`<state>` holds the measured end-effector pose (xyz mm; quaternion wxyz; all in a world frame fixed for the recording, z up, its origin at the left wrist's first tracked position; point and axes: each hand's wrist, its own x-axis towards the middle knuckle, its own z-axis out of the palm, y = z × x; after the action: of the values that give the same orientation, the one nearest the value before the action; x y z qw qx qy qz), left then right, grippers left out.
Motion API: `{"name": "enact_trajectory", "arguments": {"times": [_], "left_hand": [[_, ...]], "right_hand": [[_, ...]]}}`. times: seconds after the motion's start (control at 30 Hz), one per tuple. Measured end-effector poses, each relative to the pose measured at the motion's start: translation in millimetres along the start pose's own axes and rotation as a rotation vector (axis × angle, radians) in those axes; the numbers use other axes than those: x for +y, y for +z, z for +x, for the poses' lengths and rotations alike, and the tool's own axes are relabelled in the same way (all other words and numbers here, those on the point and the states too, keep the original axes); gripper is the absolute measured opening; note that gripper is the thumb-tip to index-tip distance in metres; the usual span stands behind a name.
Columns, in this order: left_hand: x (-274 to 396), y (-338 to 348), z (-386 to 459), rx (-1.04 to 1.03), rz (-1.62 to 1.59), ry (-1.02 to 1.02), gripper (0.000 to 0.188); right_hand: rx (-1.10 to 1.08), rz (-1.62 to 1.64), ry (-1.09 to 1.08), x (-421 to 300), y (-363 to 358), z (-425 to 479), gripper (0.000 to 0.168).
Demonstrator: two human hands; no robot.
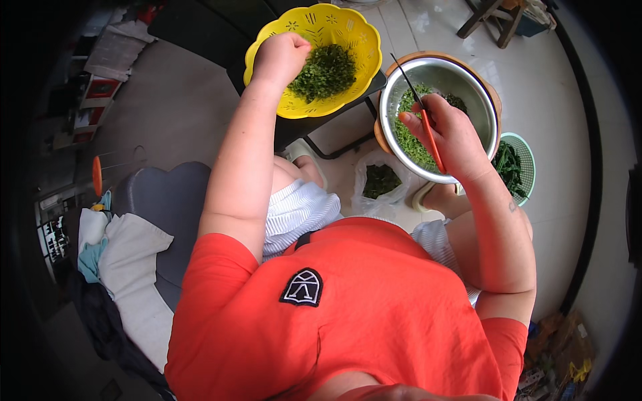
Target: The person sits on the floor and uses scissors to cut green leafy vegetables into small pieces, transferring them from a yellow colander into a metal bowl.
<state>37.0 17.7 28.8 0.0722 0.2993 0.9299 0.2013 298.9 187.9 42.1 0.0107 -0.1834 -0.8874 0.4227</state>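
My left hand (283, 57) is over the left side of a yellow plastic basket (368, 45) with a scalloped rim, its fingers curled in; whether they hold anything cannot be told. Chopped dark green leaves (328, 72) lie heaped in this basket. My right hand (454, 135) grips a knife with an orange-red handle (432, 143), its narrow dark blade (405, 77) pointing up and left. Beneath that hand is a round metal bowl (388, 108), with light green chopped bits (409, 133) and a darker heap at its upper right. The bowl rests on a brown wooden-looking support (495, 100).
A dark bench or table (296, 128) supports the basket. On the tiled floor are a clear plastic bag (363, 193) of greens and a pale green basket (527, 165) of long leaves. A grey padded chair (165, 195) stands left; a wooden stool (481, 20) is at upper right.
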Motion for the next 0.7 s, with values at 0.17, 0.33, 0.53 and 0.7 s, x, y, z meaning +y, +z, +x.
{"name": "enact_trajectory", "arguments": {"times": [0.17, 0.33, 0.53, 0.7], "left_hand": [[2, 1, 0, -0.041, -0.805, -0.093, 0.019], [-2, 1, 2, -0.18, -1.292, -0.095, 0.017], [13, 7, -8, -0.307, -1.524, 0.016, 0.013], [23, 15, -14, -0.348, -1.587, 0.11, 0.012]], "right_hand": [[-0.001, -0.004, 0.012, -1, -2, 1, 0.045], [0.0, 0.01, 0.012, -1, -1, 3, 0.045], [0.009, 0.089, -0.029, -3, 2, 2, 0.046], [0.0, 0.132, -0.079, -1, 7, 0, 0.044]]}}
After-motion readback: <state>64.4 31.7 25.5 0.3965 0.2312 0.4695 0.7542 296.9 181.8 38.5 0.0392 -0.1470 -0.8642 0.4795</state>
